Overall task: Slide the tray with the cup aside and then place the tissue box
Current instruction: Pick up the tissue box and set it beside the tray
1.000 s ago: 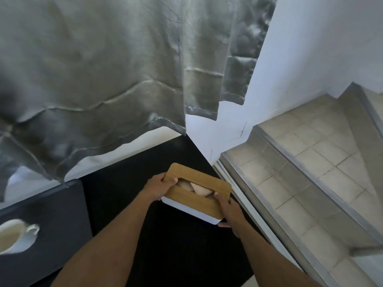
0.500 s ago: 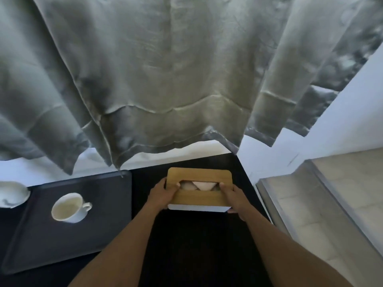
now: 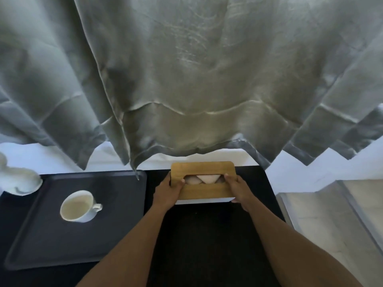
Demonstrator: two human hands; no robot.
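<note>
A tissue box (image 3: pixel 202 168) with a wooden lid and white base is at the back of the black table (image 3: pixel 207 235), a white tissue showing in its slot. My left hand (image 3: pixel 166 189) grips its left end and my right hand (image 3: pixel 238 188) grips its right end. Whether the box rests on the table or hangs just above it, I cannot tell. To the left lies a dark grey tray (image 3: pixel 116 220) with a white cup (image 3: pixel 77 206) standing on it, handle pointing right.
A grey curtain (image 3: pixel 186 79) hangs over the back edge, its hem almost touching the tray and box. A white object (image 3: pixel 18 179) lies beyond the tray's far left corner. Tiled steps (image 3: pixel 335 220) drop off past the table's right edge.
The view has swung left, bringing the tray and cup fully into sight. Both hands have turned the tissue box square to the table's back edge and moved it farther back.
</note>
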